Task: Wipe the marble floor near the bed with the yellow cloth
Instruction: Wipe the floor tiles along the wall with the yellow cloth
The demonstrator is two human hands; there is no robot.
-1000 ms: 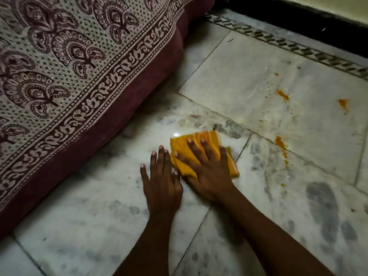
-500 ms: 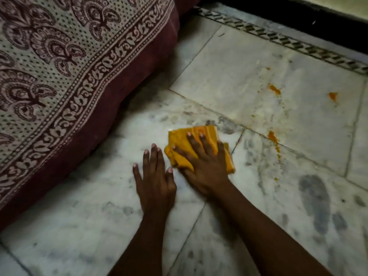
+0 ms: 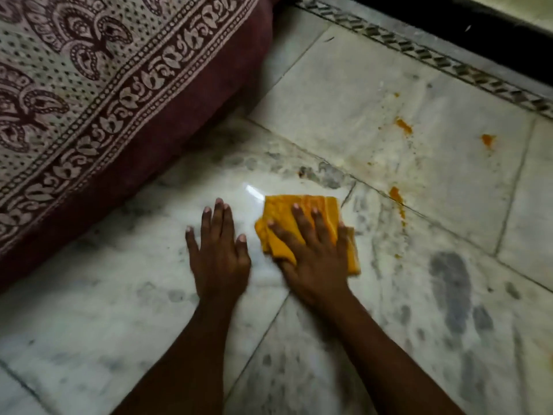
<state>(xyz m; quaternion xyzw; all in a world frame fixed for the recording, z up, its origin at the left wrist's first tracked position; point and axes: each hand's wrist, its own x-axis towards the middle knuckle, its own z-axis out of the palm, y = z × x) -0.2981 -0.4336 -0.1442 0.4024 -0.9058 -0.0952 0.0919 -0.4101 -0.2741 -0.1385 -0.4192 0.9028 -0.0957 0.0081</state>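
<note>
Two bare forearms enter from the bottom edge, both reaching forward onto the floor, which is pale marble with grey veining and dark grey smudges.

Left hand: flat, palm down on bare marble, fingers stretched out and close together, holding nothing. Just beside the cloth, a narrow gap between them.

Right hand: palm down, fingers spread, pressed flat on top of the cloth. Not a closed grip; the cloth is pinned under palm and fingers.

Cloth: yellow, folded, bunched at its left edge. Lies on the marble across a tile joint, near the bed but apart from it. Far edge and right edge stick out past the hand.

Left and beyond: bed edge, maroon side, covered by a cream bedspread with a maroon paisley print and patterned border.

Past the cloth, right: orange stains scattered on the next tile, one smear along the joint, one spot further right.

Farthest: patterned inlay strip running diagonally, then a dark band along the top right.
</note>
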